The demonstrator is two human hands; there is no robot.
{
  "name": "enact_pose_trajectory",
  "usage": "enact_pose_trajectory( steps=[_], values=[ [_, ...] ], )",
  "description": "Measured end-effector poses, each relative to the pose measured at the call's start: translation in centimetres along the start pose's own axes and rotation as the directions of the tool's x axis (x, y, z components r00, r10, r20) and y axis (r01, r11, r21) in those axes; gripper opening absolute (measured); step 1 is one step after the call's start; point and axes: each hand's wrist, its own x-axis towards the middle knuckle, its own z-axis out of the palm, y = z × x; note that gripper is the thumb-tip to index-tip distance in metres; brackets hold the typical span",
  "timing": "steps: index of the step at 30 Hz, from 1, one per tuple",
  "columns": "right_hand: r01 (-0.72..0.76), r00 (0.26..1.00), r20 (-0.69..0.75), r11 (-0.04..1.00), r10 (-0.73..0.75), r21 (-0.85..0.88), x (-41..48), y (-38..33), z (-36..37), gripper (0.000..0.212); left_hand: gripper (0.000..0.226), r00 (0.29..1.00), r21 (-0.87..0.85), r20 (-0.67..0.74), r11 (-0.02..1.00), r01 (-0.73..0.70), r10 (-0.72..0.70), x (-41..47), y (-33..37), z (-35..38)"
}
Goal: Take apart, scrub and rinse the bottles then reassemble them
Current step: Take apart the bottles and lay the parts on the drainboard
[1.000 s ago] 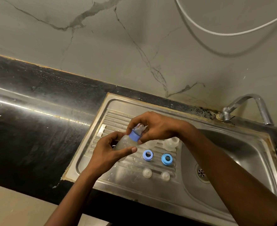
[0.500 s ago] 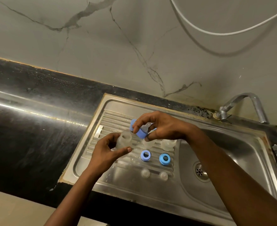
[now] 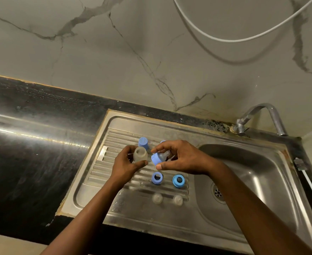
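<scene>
While the left hand clasped the bottle, fingers of the right hand pinched the collar beside it; easing its teat out gently seemed wise.

Steel drainboard, two blue rings, two clear teats, blue cap upright

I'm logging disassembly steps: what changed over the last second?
The right grip lifted the blue collar with its teat off the bottle and moved it right. The left grip still holds the bottle; two blue rings and two loose teats stayed put.
</scene>
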Motion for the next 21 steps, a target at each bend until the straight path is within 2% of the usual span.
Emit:
enact_pose_trajectory(
  steps=[10, 13, 15, 16, 19, 21],
  values=[
    [-0.019, 0.999, -0.047, 1.000, 0.019, 0.005, -0.7, 0.5, 0.7, 0.047, 0.053, 0.999, 0.033, 0.022, 0.999, -0.025, 0.025, 0.3, -0.8, 0.5],
    [-0.014, 0.998, -0.063, 1.000, 0.014, 0.002, -0.5, 0.7, 1.0, 0.048, 0.068, 1.000, 0.036, 0.028, 0.999, -0.011, 0.010, -0.2, -0.8, 0.1],
    [-0.006, 0.998, -0.069, 1.000, 0.006, 0.006, -0.3, 0.8, 1.2, 0.049, 0.080, 1.000, 0.035, -0.017, 0.999, -0.004, 0.005, -1.0, -0.5, -0.3],
    [-0.005, 0.997, -0.072, 1.000, 0.006, 0.012, -0.3, 0.9, 1.3, 0.049, 0.079, 0.998, 0.032, -0.056, 0.999, -0.009, 0.011, -1.5, -0.2, -0.6],
    [-0.005, 0.998, -0.070, 0.999, 0.008, 0.042, -0.2, 1.0, 1.7, 0.047, 0.046, 0.975, -0.017, -0.212, 0.998, -0.068, 0.063, -4.0, 1.5, -1.0],
    [-0.011, 0.998, -0.055, 0.998, 0.015, 0.066, -0.2, 0.9, 2.1, 0.046, 0.017, 0.967, -0.085, -0.248, 0.993, -0.086, 0.062, -5.4, 3.1, -1.1]
  ],
)
